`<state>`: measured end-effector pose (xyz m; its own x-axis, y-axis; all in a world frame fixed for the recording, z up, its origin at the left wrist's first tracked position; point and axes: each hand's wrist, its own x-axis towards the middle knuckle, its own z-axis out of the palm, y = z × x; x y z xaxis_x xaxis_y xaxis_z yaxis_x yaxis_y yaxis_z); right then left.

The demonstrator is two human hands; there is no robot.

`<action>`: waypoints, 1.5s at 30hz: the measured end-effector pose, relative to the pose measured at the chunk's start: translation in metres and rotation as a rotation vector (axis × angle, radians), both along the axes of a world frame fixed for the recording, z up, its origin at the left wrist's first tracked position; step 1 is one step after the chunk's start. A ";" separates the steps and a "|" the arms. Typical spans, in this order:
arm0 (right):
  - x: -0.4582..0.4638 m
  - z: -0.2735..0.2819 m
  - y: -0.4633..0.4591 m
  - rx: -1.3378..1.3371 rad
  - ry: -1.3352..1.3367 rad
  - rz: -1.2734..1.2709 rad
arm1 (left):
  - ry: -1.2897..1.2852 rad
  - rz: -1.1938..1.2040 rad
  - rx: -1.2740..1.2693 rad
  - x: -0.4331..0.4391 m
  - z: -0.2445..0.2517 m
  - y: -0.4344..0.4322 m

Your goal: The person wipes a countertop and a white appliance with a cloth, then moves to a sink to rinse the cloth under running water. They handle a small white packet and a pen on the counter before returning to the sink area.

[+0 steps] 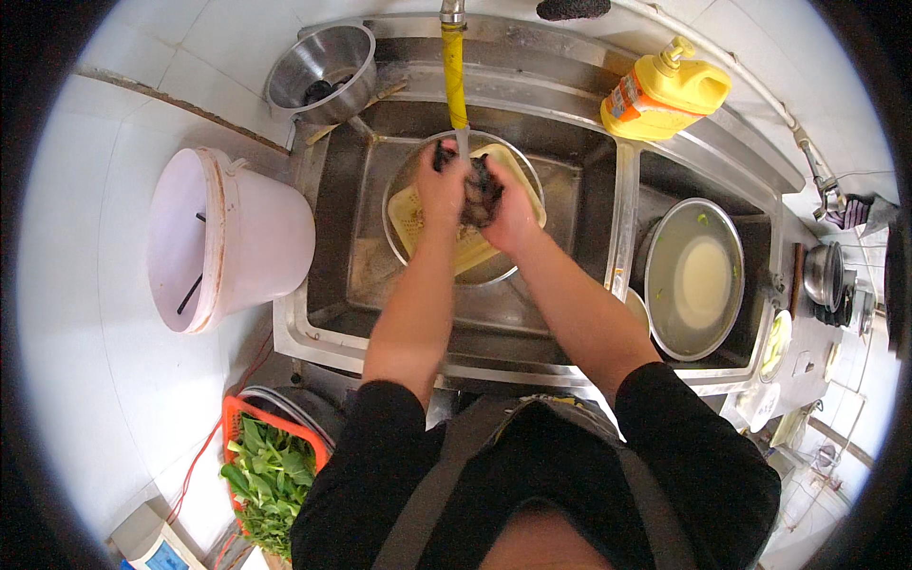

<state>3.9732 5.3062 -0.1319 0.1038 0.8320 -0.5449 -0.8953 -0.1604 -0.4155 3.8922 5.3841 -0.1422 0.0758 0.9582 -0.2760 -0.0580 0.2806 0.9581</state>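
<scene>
Under a yellow hose (454, 75) on the tap, a stream of water (462, 142) runs down between my hands. My left hand (437, 187) grips part of a dark, wet clump (482, 196), with a dark piece showing at its fingertips. From the other side, my right hand (514, 203) holds the larger part of the clump. Blur hides what the clump is made of. Below both hands, a pale yellow perforated plastic basket (474, 258) sits tilted in a round metal-rimmed basin (531, 165). That basin stands in the large steel sink compartment (385, 167).
A steel bowl (285, 71) with dark pieces stands at the back left, near a white bucket (267, 239). A yellow pump bottle (662, 96) is on the back ledge. The right compartment holds a basin of cloudy water (659, 306). Leafy greens (274, 463) fill an orange basket (230, 410).
</scene>
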 end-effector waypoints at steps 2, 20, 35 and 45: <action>0.015 -0.003 0.010 -0.029 0.090 -0.095 | -0.033 -0.085 0.125 -0.001 0.011 -0.047; 0.012 0.018 0.007 0.022 0.041 0.016 | 0.028 -0.051 0.249 0.002 -0.014 -0.028; -0.007 -0.012 0.015 0.041 -0.040 0.017 | 0.577 -0.179 0.289 0.016 0.009 0.011; 0.020 0.009 0.005 -0.010 0.219 0.040 | -0.209 -0.237 -0.088 -0.012 0.024 -0.004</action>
